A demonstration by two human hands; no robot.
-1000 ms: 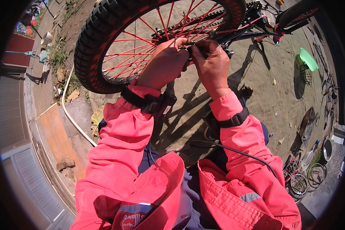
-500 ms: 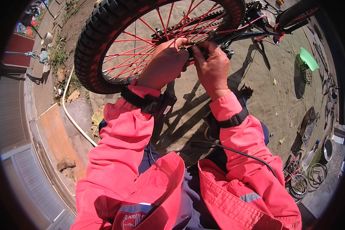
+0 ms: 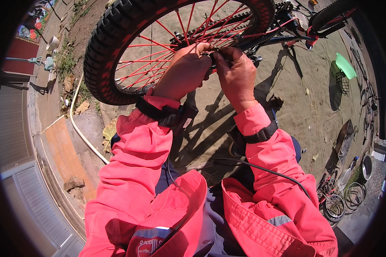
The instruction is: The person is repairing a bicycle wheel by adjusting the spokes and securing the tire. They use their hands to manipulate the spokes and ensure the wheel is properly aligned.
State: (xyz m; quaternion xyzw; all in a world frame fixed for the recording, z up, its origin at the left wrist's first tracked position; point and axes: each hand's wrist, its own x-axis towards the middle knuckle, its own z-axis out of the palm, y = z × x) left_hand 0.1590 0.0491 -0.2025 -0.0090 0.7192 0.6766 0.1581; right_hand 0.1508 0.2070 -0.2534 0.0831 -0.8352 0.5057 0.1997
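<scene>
A bicycle wheel (image 3: 99, 64) with a knobby black tyre and red spokes fills the top of the head view, joined to a dark bicycle frame (image 3: 273, 40). My left hand (image 3: 185, 68) is closed in front of the spokes near the hub. Right beside it, my right hand (image 3: 236, 77) pinches with thumb and forefinger at the same spot. Fingertips of both hands nearly meet around a small dark part by the axle. Its kind is hidden by the fingers. Chain and sprocket show behind the hands.
Green-brown matting (image 3: 317, 115) covers the ground. At right lie a green basket (image 3: 345, 66), a metal trough (image 3: 344, 139), a white-rimmed bucket (image 3: 367, 167) and coiled tubing (image 3: 355, 195). A pale hose (image 3: 76, 115) runs along the left, near dry leaves and a stone (image 3: 73, 183).
My right hand's thumb and fingertips have shifted very slightly at the small part. My left hand and the wheel hold the same place.
</scene>
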